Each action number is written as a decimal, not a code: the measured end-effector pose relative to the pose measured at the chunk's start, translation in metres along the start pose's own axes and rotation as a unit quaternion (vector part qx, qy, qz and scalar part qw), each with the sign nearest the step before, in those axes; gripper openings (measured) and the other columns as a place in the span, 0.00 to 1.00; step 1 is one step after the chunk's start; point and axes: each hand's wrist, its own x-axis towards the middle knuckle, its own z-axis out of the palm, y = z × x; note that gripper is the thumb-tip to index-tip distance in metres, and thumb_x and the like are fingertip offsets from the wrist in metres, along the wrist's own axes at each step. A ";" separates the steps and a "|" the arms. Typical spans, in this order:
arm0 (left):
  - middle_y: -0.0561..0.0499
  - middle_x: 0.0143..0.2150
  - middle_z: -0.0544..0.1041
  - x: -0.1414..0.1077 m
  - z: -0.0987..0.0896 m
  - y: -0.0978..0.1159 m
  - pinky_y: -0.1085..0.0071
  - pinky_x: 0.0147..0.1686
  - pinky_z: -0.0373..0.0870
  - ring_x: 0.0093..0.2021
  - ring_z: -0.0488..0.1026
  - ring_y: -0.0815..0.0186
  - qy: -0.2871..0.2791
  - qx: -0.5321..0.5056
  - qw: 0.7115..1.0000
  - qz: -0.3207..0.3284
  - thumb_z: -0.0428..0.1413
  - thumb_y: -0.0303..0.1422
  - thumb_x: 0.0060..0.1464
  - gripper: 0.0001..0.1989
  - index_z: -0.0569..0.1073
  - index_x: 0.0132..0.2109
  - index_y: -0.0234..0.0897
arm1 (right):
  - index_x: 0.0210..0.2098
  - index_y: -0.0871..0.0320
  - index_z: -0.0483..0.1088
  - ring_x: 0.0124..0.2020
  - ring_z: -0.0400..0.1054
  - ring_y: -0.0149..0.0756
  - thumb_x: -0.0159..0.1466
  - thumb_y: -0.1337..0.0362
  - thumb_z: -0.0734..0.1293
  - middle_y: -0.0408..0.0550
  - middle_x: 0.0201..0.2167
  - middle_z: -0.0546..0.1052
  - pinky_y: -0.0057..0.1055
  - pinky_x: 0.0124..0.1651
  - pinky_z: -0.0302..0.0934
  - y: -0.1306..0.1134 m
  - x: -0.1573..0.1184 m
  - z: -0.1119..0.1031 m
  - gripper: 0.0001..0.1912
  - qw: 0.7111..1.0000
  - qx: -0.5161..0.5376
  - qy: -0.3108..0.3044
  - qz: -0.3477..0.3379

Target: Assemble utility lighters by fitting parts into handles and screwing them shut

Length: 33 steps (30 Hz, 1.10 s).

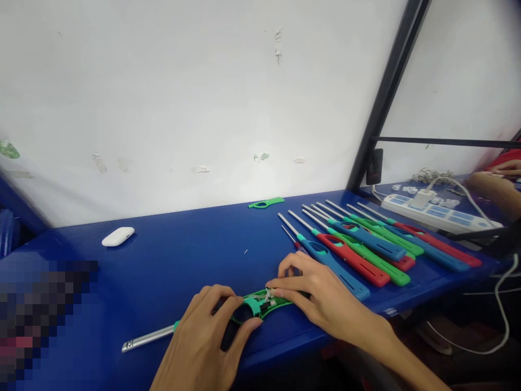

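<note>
A green long-necked gas lighter (pixel 264 315) lies opened on the blue table, its inner parts and thin wires showing. Its silver tube (pixel 150 338) points left, partly covered by my hand. My left hand (pixel 207 331) grips the lighter around the teal trigger (pixel 253 307), thumb and fingers on either side. Over the inside of the handle, my right hand (pixel 313 288) pinches at a small whitish part (pixel 267 295) near the wires; the fingertips hide what exactly they hold. A loose green half shell (pixel 266 203) rests at the back near the wall.
Several blue, red and green lighters (pixel 358 239) lie in a row at right. A screwdriver (pixel 293 239) is beside them. A white earphone case (pixel 118 237) sits at left. Beyond the black post are a power strip (pixel 439 212) and another person's hand (pixel 496 184).
</note>
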 end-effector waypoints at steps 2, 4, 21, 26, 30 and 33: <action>0.47 0.45 0.78 -0.001 0.001 0.000 0.58 0.42 0.84 0.41 0.81 0.58 -0.005 0.005 1.000 0.001 0.50 0.44 0.75 0.15 0.77 0.48 0.43 | 0.54 0.51 0.83 0.45 0.71 0.38 0.78 0.64 0.64 0.48 0.45 0.75 0.34 0.45 0.64 -0.001 0.000 -0.002 0.15 1.000 -0.001 -0.007 -0.007; 0.47 0.47 0.78 -0.002 0.002 0.001 0.57 0.44 0.85 0.44 0.81 0.57 -0.016 0.022 1.000 0.009 0.48 0.43 0.76 0.15 0.76 0.54 0.44 | 0.55 0.52 0.81 0.44 0.70 0.38 0.79 0.66 0.62 0.49 0.45 0.75 0.34 0.43 0.63 -0.002 0.000 -0.004 0.16 1.000 -0.005 -0.020 -0.013; 0.46 0.46 0.75 0.004 -0.002 0.001 0.54 0.39 0.77 0.42 0.77 0.53 -0.105 0.092 0.986 0.091 0.50 0.24 0.70 0.22 0.72 0.64 0.49 | 0.60 0.51 0.79 0.47 0.69 0.38 0.78 0.70 0.61 0.49 0.47 0.74 0.35 0.49 0.63 -0.003 -0.002 -0.013 0.19 0.997 0.009 -0.074 0.018; 0.47 0.45 0.75 0.005 -0.003 0.001 0.58 0.39 0.74 0.41 0.76 0.55 -0.107 0.092 0.986 0.092 0.49 0.23 0.70 0.22 0.72 0.64 0.50 | 0.60 0.50 0.79 0.47 0.69 0.38 0.79 0.68 0.61 0.49 0.47 0.73 0.36 0.49 0.64 -0.003 -0.004 -0.013 0.19 0.997 0.013 -0.074 0.015; 0.47 0.45 0.75 0.006 -0.002 0.001 0.58 0.38 0.74 0.40 0.76 0.55 -0.105 0.090 0.986 0.093 0.49 0.23 0.70 0.23 0.73 0.64 0.50 | 0.60 0.49 0.79 0.47 0.71 0.38 0.79 0.66 0.61 0.48 0.46 0.75 0.36 0.49 0.65 -0.002 -0.003 -0.010 0.18 0.997 0.014 -0.071 0.020; 0.47 0.45 0.75 0.007 -0.002 0.001 0.57 0.37 0.75 0.39 0.76 0.55 -0.104 0.082 0.987 0.087 0.49 0.24 0.70 0.21 0.73 0.63 0.49 | 0.63 0.49 0.77 0.48 0.72 0.39 0.78 0.64 0.64 0.48 0.47 0.78 0.35 0.51 0.66 0.000 -0.003 -0.009 0.17 0.999 0.022 -0.039 0.013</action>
